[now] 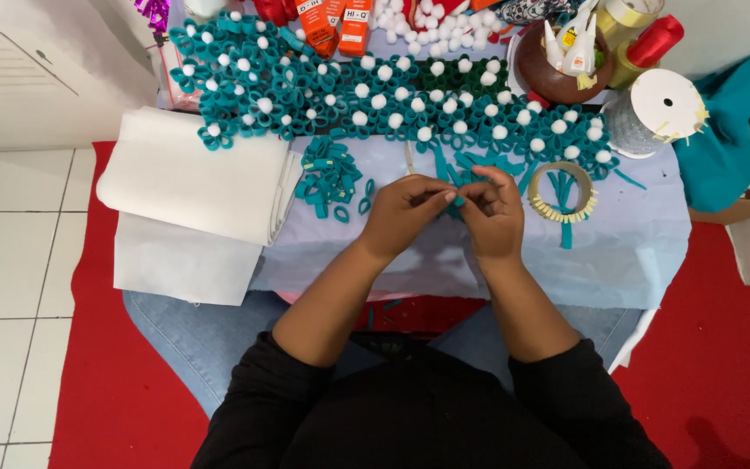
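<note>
Left hand [403, 213]: fingers pinched shut on the teal strip [455, 196], at the bench's [635, 252] centre.
Right hand [492, 213]: fingers closed on the same strip, touching the left.
Look: narrow teal band, largely hidden between the fingertips.
Handling: probably light, soft, bendy; best pinched at its ends.
Twelve o'clock: teal flowers [375, 104] with white pompoms.
Ten o'clock: loose teal loops [330, 178].
Two o'clock: tape ring [562, 193].
Nine o'clock: folded white fabric [193, 178].

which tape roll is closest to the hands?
The flat tape ring lying just right of the right hand, with teal strips stuck along its edge. The big white spool and the red roll sit farther back.
</note>
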